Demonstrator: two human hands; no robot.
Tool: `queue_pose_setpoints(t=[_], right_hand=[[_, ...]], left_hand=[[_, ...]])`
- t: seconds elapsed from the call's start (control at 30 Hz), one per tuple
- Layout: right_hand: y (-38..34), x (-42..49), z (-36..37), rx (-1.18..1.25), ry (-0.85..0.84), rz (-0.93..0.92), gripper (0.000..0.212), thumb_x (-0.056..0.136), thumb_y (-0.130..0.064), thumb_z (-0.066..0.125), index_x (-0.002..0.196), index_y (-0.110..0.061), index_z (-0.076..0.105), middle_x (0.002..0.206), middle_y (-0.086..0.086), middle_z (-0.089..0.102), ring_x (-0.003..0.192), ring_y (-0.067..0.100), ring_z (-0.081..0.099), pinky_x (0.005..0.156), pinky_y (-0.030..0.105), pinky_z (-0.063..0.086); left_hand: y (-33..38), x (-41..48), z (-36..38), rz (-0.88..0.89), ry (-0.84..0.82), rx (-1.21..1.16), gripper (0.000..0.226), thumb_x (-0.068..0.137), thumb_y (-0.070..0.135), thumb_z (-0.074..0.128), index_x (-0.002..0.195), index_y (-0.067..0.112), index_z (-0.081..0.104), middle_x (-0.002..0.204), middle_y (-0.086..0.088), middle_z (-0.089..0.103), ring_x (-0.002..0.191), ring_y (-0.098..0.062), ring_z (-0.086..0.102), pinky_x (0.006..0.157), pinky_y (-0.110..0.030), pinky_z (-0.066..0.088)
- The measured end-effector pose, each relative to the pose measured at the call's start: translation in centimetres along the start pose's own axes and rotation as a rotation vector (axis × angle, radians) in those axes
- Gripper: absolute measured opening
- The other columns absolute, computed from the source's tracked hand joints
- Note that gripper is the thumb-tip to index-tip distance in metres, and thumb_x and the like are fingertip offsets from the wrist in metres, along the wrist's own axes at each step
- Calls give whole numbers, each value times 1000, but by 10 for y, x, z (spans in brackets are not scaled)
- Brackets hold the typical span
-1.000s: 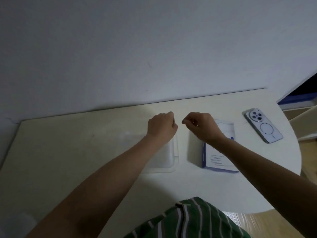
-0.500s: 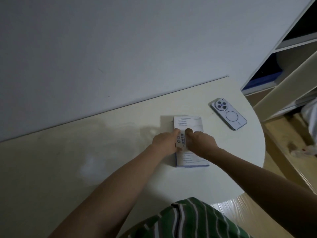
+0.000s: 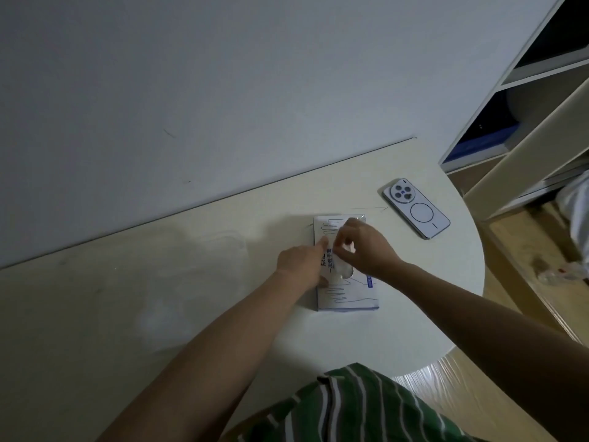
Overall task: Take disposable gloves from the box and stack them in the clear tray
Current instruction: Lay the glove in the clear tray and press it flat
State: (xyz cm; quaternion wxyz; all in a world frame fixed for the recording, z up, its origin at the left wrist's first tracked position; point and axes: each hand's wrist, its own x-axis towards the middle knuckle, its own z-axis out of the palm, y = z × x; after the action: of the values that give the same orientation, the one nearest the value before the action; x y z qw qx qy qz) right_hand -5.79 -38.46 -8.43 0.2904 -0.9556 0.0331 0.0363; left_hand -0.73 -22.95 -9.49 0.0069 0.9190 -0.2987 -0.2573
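Observation:
The white glove box (image 3: 347, 295), printed with blue hand outlines, lies flat on the pale table (image 3: 398, 330). My left hand (image 3: 301, 264) holds the box down at its left edge, with the index finger on top. My right hand (image 3: 366, 247) hovers just above the box's oval opening, its fingertips pinched on a thin clear glove (image 3: 342, 266) that rises out of it. The clear tray (image 3: 229, 247) is only a faint outline on the table, left of the box and beyond my left forearm. I cannot make out what it contains.
A phone (image 3: 416, 208) lies face down to the right of the box, near the table's rounded right edge. White shelving (image 3: 541, 122) stands beyond that edge, over a wooden floor. A wall runs along the far side of the table.
Both hands moved from above the tray to the box. My right hand has since risen from the opening with a glove pinched. The view has swung right.

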Motion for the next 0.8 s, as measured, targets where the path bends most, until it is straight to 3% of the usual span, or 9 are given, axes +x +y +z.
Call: queue_pose_setpoints(t=[0.1, 0.17, 0.23, 0.3, 0.43, 0.53, 0.6, 0.67, 0.8], right_hand=[[-8, 1, -11, 270, 217, 13, 8, 92, -16, 61, 89, -8, 62, 90, 0, 60, 81, 9, 57, 73, 18, 47], [-12, 1, -17, 389, 190, 105, 11, 93, -18, 58, 85, -11, 60, 80, -4, 61, 71, -1, 55, 65, 10, 42], [-14, 1, -20, 484, 112, 167, 25, 95, -20, 55, 71, -15, 54, 63, -7, 53, 54, 0, 47, 53, 13, 36], [-14, 1, -24, 579, 92, 207, 38, 97, -21, 52, 61, -15, 42, 56, -4, 40, 52, 9, 38, 53, 24, 30], [-15, 4, -25, 606, -14, 298, 36, 99, -26, 51, 66, -10, 52, 61, 6, 41, 60, 16, 35, 58, 29, 28], [-19, 6, -24, 562, -67, 330, 39, 100, -30, 47, 74, -4, 61, 67, 12, 48, 66, 20, 39, 63, 32, 31], [-26, 7, -23, 581, -64, 359, 45, 101, -29, 46, 72, 0, 63, 67, 13, 52, 66, 21, 43, 63, 32, 35], [-35, 10, -20, 579, -85, 373, 45, 102, -30, 45, 79, 1, 68, 68, 12, 58, 65, 22, 50, 64, 31, 42], [-57, 11, -16, 688, -255, 301, 53, 101, -48, 40, 79, -6, 65, 63, 4, 60, 59, 19, 53, 54, 23, 46]], left_hand=[[1, 0, 0, -15, -11, 4, 99, 77, 47, 74, 152, 32, 12, 123, -10, 59, 109, -31, 59, 83, -37, 46], [3, 0, -1, -31, -28, -7, 96, 76, 45, 75, 150, 34, 14, 118, -8, 61, 106, -30, 60, 78, -35, 45], [3, 1, -2, -51, -47, -58, 87, 76, 45, 75, 145, 36, 23, 114, -5, 63, 103, -28, 62, 74, -32, 43], [1, -1, -4, -76, -65, -151, 76, 76, 48, 74, 139, 35, 34, 114, -2, 63, 104, -26, 62, 75, -29, 42], [-5, -12, -13, -13, -20, -556, 67, 72, 49, 78, 130, 26, 53, 118, 3, 63, 108, -20, 60, 88, -32, 49], [-13, -26, -30, 313, -15, -1063, 53, 76, 18, 81, 124, 19, 58, 119, 4, 63, 112, -12, 60, 95, -28, 50], [-21, -35, -38, 298, 68, -1212, 43, 81, 13, 75, 120, 15, 58, 115, 3, 63, 102, -9, 63, 85, -21, 50], [-29, -39, -43, 93, 259, -1253, 34, 85, 15, 72, 117, 10, 59, 110, -5, 63, 87, -14, 62, 72, -24, 51], [-46, -46, -46, -22, 494, -1291, 6, 92, 8, 60, 93, 5, 66, 74, -7, 66, 64, -15, 61, 67, -29, 50]])
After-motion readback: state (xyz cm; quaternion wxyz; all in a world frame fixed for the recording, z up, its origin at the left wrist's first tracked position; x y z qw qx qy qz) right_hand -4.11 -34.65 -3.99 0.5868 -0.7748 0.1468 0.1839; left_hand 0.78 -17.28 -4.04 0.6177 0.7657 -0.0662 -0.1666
